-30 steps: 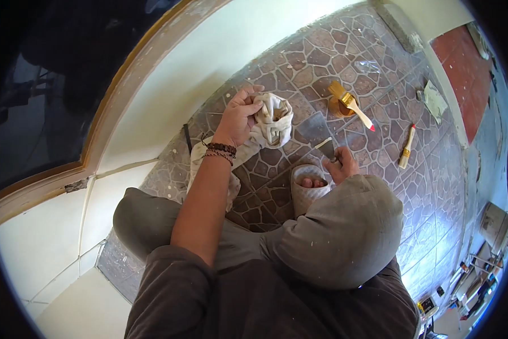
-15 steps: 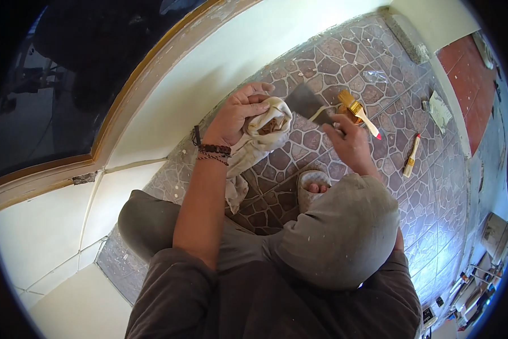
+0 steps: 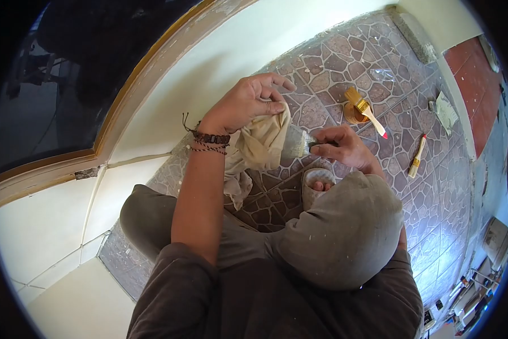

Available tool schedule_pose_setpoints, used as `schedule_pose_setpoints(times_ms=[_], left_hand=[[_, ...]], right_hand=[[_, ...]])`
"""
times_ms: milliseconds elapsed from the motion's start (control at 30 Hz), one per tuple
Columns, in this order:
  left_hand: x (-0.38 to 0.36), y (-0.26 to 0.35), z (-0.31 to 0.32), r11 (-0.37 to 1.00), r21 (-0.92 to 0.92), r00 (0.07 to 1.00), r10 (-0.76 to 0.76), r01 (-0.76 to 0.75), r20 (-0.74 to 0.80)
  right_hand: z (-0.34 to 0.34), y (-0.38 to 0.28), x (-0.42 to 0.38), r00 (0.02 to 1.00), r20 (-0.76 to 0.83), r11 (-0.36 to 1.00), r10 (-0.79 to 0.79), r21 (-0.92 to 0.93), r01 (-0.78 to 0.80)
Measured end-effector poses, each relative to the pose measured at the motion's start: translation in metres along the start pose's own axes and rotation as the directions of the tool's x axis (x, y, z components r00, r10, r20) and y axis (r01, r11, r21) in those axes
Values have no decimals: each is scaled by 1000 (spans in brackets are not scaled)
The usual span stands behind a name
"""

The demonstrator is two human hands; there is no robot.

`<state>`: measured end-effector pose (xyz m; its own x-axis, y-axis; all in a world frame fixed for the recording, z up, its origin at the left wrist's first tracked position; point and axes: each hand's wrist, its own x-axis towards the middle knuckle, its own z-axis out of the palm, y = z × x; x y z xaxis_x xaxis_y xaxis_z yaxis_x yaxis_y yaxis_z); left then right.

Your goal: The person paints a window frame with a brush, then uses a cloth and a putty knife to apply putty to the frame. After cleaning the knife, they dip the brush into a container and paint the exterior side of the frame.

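My left hand (image 3: 247, 101) pinches the upper edge of a stained cream rag (image 3: 260, 141) between thumb and fingers, with the other fingers stretched outward. The rag hangs in folds toward the floor. In my right hand (image 3: 347, 150) is a putty knife (image 3: 294, 142), gripped near its handle, which the fingers mostly hide. Its wide blade points left and meets the side of the rag; the blade's far edge is hidden by the cloth.
A paintbrush (image 3: 364, 110) rests across a small round orange-brown container (image 3: 352, 116). Further right lie a smaller brush (image 3: 417, 156), a pale scrap (image 3: 446, 113) and clear plastic (image 3: 382, 74) on the stone-patterned floor (image 3: 327, 62). A white wall (image 3: 192, 85) stands at left.
The putty knife has come down and left, from above the rag's opening to against its side. My left hand has turned the rag, so its dirty inside no longer shows.
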<state>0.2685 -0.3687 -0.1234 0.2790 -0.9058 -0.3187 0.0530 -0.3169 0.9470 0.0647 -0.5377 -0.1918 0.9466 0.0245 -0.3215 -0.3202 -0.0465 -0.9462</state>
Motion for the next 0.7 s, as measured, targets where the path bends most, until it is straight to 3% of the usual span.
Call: schedule_pose_setpoints(times_ms=[200, 267, 300, 367, 500, 600, 667, 700], left_hand=[[4, -21, 0, 961, -276, 998, -24, 5, -65], [7, -30, 12, 894, -448, 984, -81, 1, -158], [7, -32, 17, 895, -446, 984, -80, -1, -162], [10, -32, 27, 781, -625, 988, -87, -14, -131], [13, -30, 37, 779, -627, 988, -116, 26, -102], [17, -28, 41, 831, -555, 982, -138, 43, -131], [18, -28, 42, 936, -351, 945, -102, -14, -310], [20, -27, 43, 938, -348, 945, -99, -16, -312]], right_hand=[[15, -2, -4, 985, -151, 988, -86, 113, 103], [23, 1, -6, 987, -150, 979, -53, 186, 81], [27, 3, -6, 989, -148, 965, -19, 256, 57], [34, 13, -2, 992, -125, 945, -34, 320, 73], [46, 3, 2, 996, -80, 844, -40, 531, 77], [47, -13, 5, 994, -103, 825, -30, 560, 83], [39, -21, 11, 997, -79, 848, 4, 529, 38], [35, -29, 16, 998, -55, 868, 40, 497, -7]])
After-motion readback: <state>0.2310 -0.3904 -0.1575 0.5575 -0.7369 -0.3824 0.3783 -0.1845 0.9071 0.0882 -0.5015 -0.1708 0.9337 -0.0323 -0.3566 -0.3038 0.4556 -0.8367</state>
